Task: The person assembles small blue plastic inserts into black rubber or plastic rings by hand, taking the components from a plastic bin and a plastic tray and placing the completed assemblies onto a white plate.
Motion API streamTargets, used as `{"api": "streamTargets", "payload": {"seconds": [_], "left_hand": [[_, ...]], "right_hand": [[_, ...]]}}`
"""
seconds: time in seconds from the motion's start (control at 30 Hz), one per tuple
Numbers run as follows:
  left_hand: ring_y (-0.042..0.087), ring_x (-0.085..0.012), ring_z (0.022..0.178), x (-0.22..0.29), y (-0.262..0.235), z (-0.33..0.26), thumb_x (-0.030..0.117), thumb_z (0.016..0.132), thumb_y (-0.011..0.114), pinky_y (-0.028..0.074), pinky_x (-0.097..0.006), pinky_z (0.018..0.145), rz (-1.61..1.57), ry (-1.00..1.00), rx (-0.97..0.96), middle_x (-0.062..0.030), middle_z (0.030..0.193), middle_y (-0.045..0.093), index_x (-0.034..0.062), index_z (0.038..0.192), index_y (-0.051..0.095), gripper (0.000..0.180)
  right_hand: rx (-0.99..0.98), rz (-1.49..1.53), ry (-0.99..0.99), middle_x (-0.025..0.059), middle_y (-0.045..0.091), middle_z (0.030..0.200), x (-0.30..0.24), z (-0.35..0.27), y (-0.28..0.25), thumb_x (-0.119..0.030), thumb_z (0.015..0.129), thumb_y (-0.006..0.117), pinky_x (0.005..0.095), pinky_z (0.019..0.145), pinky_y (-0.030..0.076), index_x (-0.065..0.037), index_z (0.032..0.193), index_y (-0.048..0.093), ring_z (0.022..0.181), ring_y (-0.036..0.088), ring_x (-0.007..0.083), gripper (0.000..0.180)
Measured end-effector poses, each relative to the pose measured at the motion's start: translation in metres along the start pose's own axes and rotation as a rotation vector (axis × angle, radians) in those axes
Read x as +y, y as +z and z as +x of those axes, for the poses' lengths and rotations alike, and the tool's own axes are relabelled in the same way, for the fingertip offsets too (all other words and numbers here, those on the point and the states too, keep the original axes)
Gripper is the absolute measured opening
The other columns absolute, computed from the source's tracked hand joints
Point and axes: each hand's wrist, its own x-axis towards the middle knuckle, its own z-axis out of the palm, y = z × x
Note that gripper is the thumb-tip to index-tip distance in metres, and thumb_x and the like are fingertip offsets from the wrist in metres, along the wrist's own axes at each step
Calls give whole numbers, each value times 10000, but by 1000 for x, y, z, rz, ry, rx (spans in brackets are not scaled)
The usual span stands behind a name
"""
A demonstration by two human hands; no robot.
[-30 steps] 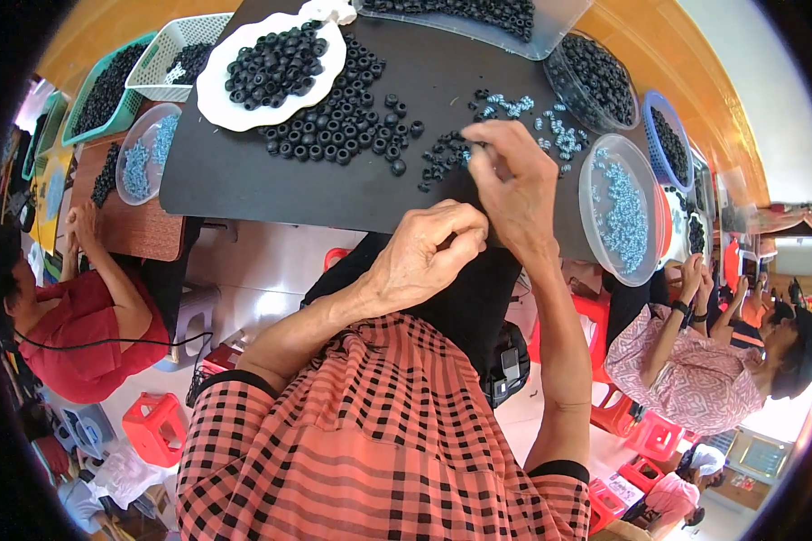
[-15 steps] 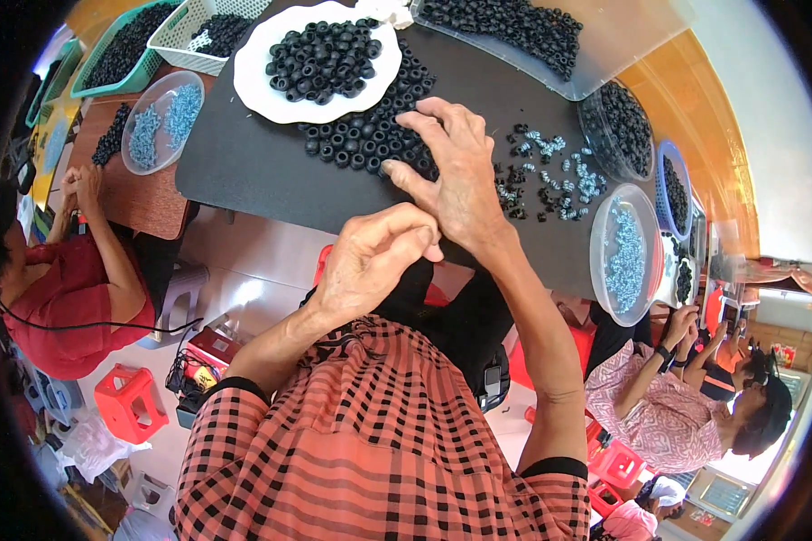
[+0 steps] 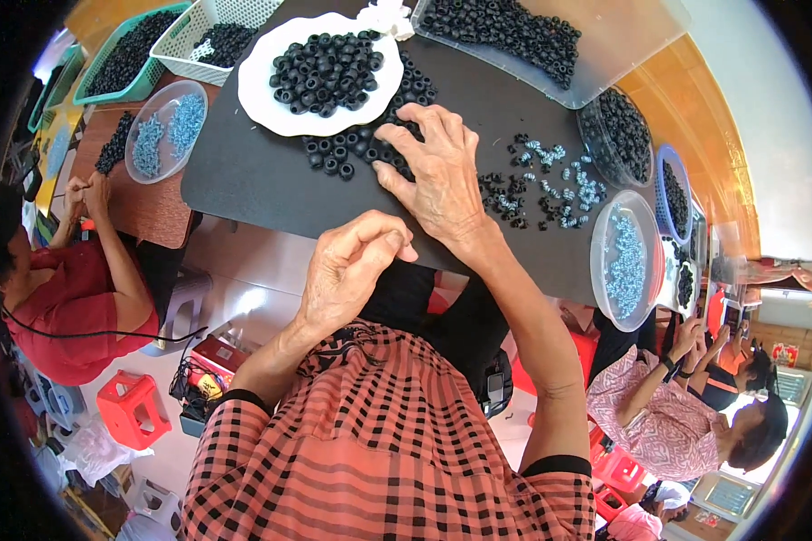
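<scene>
My right hand (image 3: 435, 180) reaches over the dark table with its fingers apart and bent. Its fingertips touch a patch of loose black ring-shaped parts (image 3: 334, 155) beside the plate. Nothing shows gripped in it. Below and to its left, my left hand (image 3: 354, 269) hovers near the table's front edge, its fingers curled in and thumb pressed against the index finger; whatever they may hold is hidden. A white scalloped plate (image 3: 254, 95) carries a heap of black ring-shaped parts (image 3: 327, 72). To the right of my right hand lie small black pieces (image 3: 505, 200) and blue-and-white coiled pieces (image 3: 590, 191).
A clear bin (image 3: 641, 45) of black parts stands at the back right. Round tubs (image 3: 624, 311) line the right edge. Baskets (image 3: 158, 77) stand at the far left. Co-workers sit left (image 3: 90, 298) and right (image 3: 650, 415). A red stool (image 3: 131, 410) is on the floor.
My right hand has shifted left over the loose black parts, which now cover a smaller visible area. My left hand has drawn left and slightly down, away from the right wrist.
</scene>
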Motion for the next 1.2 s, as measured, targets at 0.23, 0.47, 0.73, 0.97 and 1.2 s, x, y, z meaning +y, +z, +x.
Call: {"api": "streamTargets", "payload": {"seconds": [0.23,0.47,0.73,0.97,1.2], "left_hand": [[613,-89,785,-9,8,10,71,956,521,481,-229,712,-35,115,-21,-47,817,636,-29,929,627,148],[622,-98,784,-13,17,15,55,948,513,489,-248,715,-8,136,-93,-49,835,626,-36,905,604,136],[615,-105,775,-13,20,15,47,935,510,484,-259,705,72,150,-105,-57,811,626,-34,900,604,129],[581,-80,761,-8,17,11,62,941,517,473,-240,693,94,109,-119,-31,793,633,-24,911,620,138],[606,-107,834,-4,0,5,115,958,508,468,-257,799,165,206,118,-48,845,669,-15,919,641,190]], "right_hand": [[26,-61,14,71,536,1157,22,-1,-7,-195,757,718,443,903,364,-129,1054,648,1124,461,274,312],[30,-94,80,62,545,1146,35,-10,-18,-171,759,715,428,903,363,-118,1059,646,1109,475,259,312],[210,-106,33,75,542,1124,15,-25,-28,-73,752,668,434,891,363,-83,1039,626,1090,487,278,289],[295,303,106,73,578,764,-9,-63,-22,78,781,643,282,499,453,-30,995,654,569,556,157,240],[196,292,149,93,615,784,-9,-67,-23,-8,826,645,323,568,496,-28,938,666,605,610,230,115]]}}
